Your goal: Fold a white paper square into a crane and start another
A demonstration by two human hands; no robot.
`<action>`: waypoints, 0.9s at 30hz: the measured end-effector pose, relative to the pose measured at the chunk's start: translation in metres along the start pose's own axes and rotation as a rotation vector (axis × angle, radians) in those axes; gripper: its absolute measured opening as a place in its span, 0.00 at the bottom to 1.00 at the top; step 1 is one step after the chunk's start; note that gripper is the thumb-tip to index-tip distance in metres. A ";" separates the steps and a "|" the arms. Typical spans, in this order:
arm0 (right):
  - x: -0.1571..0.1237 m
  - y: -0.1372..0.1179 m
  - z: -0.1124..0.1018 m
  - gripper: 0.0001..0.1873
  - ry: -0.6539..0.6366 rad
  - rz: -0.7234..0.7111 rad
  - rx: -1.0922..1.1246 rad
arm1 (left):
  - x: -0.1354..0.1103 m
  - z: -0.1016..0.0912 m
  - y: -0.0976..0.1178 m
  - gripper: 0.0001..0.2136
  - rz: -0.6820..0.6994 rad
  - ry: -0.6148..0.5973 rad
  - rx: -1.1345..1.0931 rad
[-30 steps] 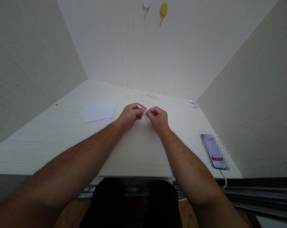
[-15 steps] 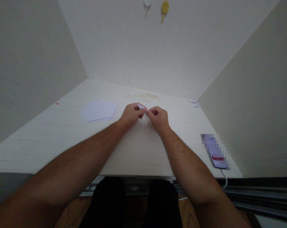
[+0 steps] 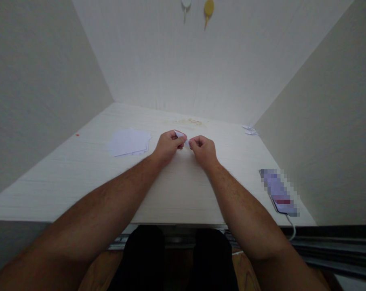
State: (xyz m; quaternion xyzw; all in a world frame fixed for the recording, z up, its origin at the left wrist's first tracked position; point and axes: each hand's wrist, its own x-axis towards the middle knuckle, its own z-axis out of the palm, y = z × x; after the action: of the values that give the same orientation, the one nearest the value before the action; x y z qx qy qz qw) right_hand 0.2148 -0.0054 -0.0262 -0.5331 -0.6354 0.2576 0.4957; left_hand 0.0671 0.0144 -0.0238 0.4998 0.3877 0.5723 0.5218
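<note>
Pale back wall (image 3: 158, 60) with a side wall at left (image 3: 34, 89) and another at right (image 3: 331, 121), closing in a white table (image 3: 177, 194); the person's two bare forearms reach in over the table's near edge, dark-clothed legs (image 3: 145, 258) below it; loose stack of white sheets (image 3: 131, 141) lies flat on the table, left of the hands, edges uneven; phone (image 3: 276, 190), blurred out by pixels, lies at the right near the side wall, pale cable (image 3: 293, 230) running from its near end down past the table edge; left hand (image 3: 169, 144) and right hand (image 3: 204, 149) meet around mid-table, near each other; left hand grasps a small paper piece (image 3: 179, 134) between thumb and fingers; right hand pinches the lower right end of the same piece with its fingertips; paper piece sits between the two hands, slanting down to the right, fold details too small to tell; a few small folded papers (image 3: 250, 130) lie at the far right corner; yellow hook (image 3: 209, 7) and white hook (image 3: 186, 3) hang high on the back wall; brownish marks (image 3: 195, 121) beyond the hands; tiny red speck (image 3: 77, 135) near the left edge.
</note>
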 end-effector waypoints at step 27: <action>-0.003 -0.008 0.000 0.08 0.030 -0.034 0.043 | -0.002 0.001 0.002 0.11 -0.018 0.028 0.010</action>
State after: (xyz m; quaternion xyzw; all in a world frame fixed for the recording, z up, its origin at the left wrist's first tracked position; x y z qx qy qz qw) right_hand 0.2109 -0.0109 -0.0207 -0.5153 -0.6312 0.2550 0.5206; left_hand 0.0677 0.0122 -0.0218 0.4910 0.4022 0.5725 0.5190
